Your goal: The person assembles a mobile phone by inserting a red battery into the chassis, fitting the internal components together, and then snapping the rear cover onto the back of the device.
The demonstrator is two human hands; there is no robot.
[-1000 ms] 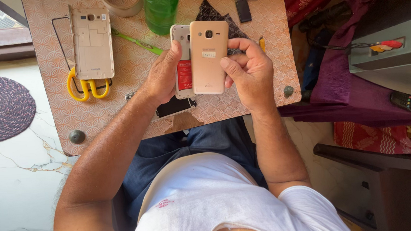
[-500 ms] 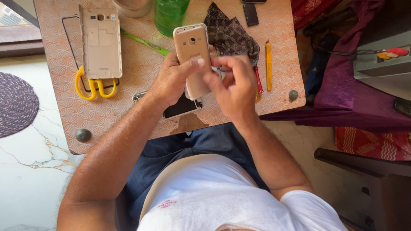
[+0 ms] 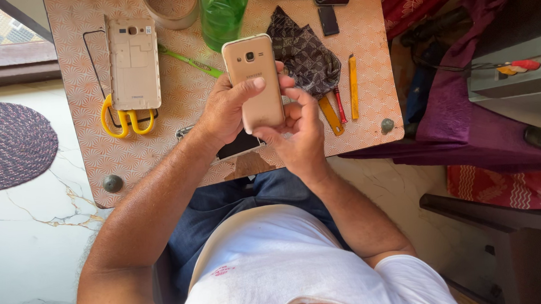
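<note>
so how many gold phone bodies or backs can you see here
2. One gold phone is held back-up over the table by the left hand and right hand. A second gold phone shell lies at the table's left, over yellow scissors. More may be hidden.

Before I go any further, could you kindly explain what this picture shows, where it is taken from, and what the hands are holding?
There is no machine here: a head-worn camera looks down at a seated person's own bare hands. The left hand and right hand together hold a gold smartphone, back side up. On the patterned table lie a bare phone frame over yellow-handled scissors, a green bottle, a dark cloth and a yellow tool.
</note>
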